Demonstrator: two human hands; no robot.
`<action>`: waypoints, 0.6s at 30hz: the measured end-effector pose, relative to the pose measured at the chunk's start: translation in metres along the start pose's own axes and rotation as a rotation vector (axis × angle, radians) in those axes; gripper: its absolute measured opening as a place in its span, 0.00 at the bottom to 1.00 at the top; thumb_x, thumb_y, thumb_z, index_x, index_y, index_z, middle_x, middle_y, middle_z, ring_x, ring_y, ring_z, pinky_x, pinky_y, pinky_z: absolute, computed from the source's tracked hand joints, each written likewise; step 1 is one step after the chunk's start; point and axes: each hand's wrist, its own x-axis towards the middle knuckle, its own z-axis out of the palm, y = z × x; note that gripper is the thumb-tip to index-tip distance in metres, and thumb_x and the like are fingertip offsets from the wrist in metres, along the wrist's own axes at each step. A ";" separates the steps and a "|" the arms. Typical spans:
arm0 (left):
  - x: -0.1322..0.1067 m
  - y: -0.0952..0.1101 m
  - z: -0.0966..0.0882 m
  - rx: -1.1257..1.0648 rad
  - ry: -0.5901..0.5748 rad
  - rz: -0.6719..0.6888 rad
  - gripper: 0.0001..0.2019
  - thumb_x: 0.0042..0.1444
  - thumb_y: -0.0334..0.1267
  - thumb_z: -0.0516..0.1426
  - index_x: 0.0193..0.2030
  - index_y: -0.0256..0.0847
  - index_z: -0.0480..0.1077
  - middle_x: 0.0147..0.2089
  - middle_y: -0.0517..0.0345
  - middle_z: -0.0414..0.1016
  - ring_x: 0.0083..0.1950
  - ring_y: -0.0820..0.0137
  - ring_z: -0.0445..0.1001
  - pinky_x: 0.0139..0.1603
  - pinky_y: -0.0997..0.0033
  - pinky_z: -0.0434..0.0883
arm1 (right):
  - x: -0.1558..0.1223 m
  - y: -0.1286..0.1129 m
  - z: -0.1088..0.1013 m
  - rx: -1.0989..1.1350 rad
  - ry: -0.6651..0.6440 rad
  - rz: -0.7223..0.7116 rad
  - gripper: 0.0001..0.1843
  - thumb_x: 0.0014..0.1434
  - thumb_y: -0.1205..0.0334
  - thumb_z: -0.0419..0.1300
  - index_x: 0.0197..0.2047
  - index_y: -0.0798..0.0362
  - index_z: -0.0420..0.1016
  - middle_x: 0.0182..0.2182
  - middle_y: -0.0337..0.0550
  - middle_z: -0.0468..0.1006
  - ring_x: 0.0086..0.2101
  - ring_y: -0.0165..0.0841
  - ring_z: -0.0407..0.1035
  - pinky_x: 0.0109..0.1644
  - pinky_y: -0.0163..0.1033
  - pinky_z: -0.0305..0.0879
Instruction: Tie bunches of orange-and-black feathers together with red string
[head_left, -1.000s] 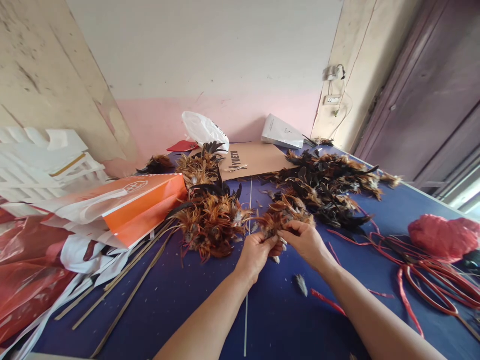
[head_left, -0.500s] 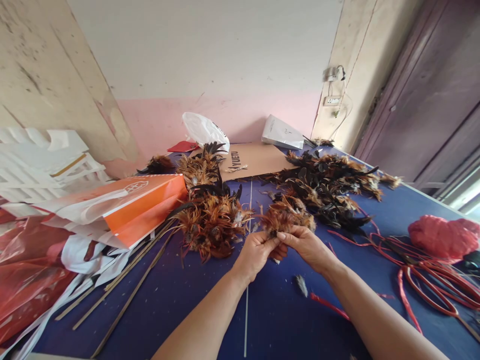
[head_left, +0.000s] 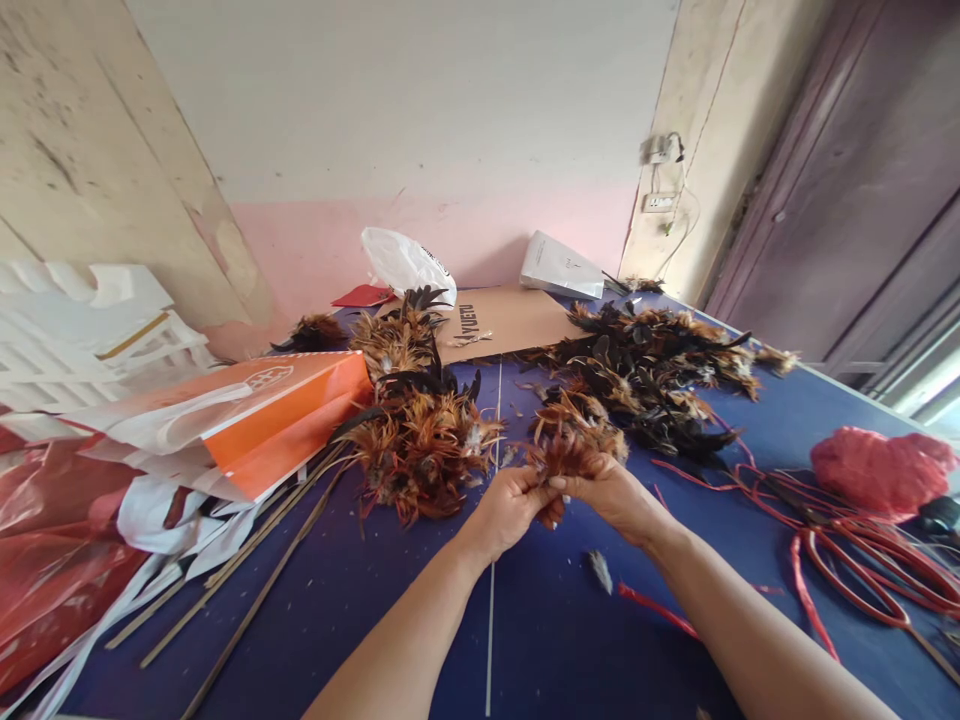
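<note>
My left hand and my right hand meet near the middle of the blue table. Both are closed, fingertips pinching a small bunch of brown feathers between them. The quill ends are hidden by my fingers. Just behind lies a loose heap of brown feathers. Left of my hands sits a pile of reddish-brown and black feather bunches. A larger spread of dark and brown feathers lies behind to the right. One small grey feather rests below my right hand.
On the left are an orange paper bag, thin sticks and red plastic. At right lie red-handled scissors and a pink bundle of plastic string. Flat cardboard and a white plastic bag are at the back.
The pinched feathers have tilted and spread slightly upward between my fingers, and both hands have dropped a little. The whole view has shifted slightly; the other things stay put.
</note>
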 end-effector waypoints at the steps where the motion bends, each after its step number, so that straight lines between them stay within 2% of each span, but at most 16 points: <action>1: 0.001 0.000 0.000 0.000 0.011 0.008 0.18 0.47 0.50 0.56 0.23 0.34 0.69 0.21 0.57 0.69 0.22 0.75 0.66 0.27 0.72 0.66 | 0.001 0.001 0.001 0.016 0.022 -0.008 0.12 0.51 0.56 0.58 0.26 0.57 0.72 0.18 0.40 0.71 0.22 0.30 0.67 0.30 0.37 0.63; 4: 0.002 -0.003 0.002 0.011 0.049 0.043 0.18 0.47 0.50 0.56 0.24 0.34 0.69 0.22 0.57 0.69 0.22 0.75 0.66 0.27 0.73 0.66 | 0.002 0.005 0.003 0.055 0.090 -0.025 0.10 0.51 0.57 0.58 0.28 0.56 0.71 0.18 0.38 0.71 0.20 0.29 0.65 0.27 0.36 0.63; 9: 0.004 -0.013 0.006 0.047 0.187 0.078 0.17 0.49 0.48 0.55 0.24 0.34 0.70 0.21 0.56 0.68 0.21 0.75 0.66 0.24 0.74 0.66 | 0.003 0.008 0.004 0.043 0.194 -0.005 0.09 0.50 0.57 0.59 0.30 0.55 0.73 0.17 0.37 0.70 0.19 0.28 0.63 0.25 0.35 0.62; 14: 0.005 -0.018 0.004 0.129 0.188 0.075 0.16 0.49 0.47 0.55 0.27 0.34 0.74 0.22 0.55 0.71 0.21 0.74 0.67 0.23 0.75 0.65 | 0.005 0.009 0.007 0.038 0.240 -0.001 0.11 0.48 0.58 0.61 0.34 0.53 0.75 0.21 0.38 0.73 0.22 0.29 0.65 0.31 0.36 0.64; 18: 0.004 -0.008 -0.001 0.165 0.209 0.120 0.13 0.47 0.45 0.58 0.27 0.35 0.76 0.24 0.55 0.73 0.25 0.73 0.69 0.29 0.75 0.66 | 0.004 0.006 0.008 0.031 0.283 0.031 0.11 0.47 0.57 0.62 0.32 0.55 0.76 0.26 0.41 0.77 0.27 0.30 0.68 0.36 0.37 0.65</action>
